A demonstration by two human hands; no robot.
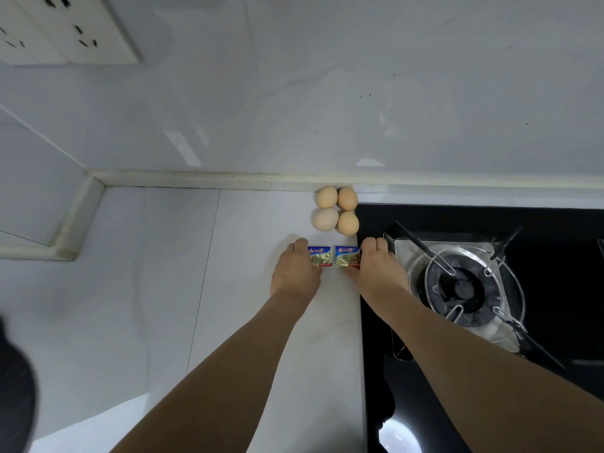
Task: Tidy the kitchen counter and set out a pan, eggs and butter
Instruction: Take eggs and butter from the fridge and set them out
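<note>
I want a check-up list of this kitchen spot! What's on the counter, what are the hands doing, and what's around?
Surface: white counter, bare in most places.
Job's things: four eggs clustered by the wall; two butter packets side by side; no pan seen.
Clutter: nothing seen.
Hands: left hand holds the left packet; right hand holds the right packet.
Cables: nothing seen.
Surroundings: gas stove on the right; wall sockets upper left.

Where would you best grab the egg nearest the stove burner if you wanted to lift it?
Probably from above, fingertips on the two long sides of the front right egg. The other eggs crowd its left and back, and the butter packets and hands lie in front, so only the top is free.
</note>
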